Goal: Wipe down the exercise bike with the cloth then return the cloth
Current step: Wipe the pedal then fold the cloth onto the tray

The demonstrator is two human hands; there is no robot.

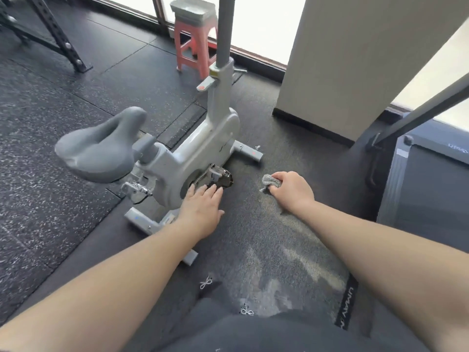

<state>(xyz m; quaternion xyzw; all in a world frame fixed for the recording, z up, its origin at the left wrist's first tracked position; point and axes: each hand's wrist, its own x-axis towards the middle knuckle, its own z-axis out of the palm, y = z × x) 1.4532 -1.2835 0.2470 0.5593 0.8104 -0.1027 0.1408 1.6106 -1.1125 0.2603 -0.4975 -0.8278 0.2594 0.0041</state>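
Two bare forearms reaching in from the near edge, dark clothing with small white bow prints at near centre. One dark mat (pixel 291 252) underfoot, dusty pale smears across it, white lettering on a strip at its near right corner. Left hand (pixel 201 208) flat, fingers straight and slightly apart, tips touching the near pedal (pixel 220 177) at the side of the bike. Right hand (pixel 291 190) to the right, apart from the bike, fingers curled tight, clamped on one cloth (pixel 271 182): grey, small, bunched into a wad, a frayed corner hanging below the fist, held just above the mat. One exercise bike (pixel 177 163) left of centre, standing on the mat: pale grey glossy body, rounded flywheel housing, darker grey saddle (pixel 99 151) pointing left. Two pedals seen, the second one (pixel 137 188) metallic, on the left side under the saddle. Two floor stabiliser bars, one near (pixel 144 221), one far (pixel 247 149). Grey upright post (pixel 223 29) rising out of frame, lever with a red dot on its left. One treadmill (pixel 426 179) at right. One black rack (pixel 53 31) far left. One pink stool (pixel 196 44) far centre, one grey tray (pixel 193 10) on top. One cream pillar (pixel 355 59) far right, bright windows behind.
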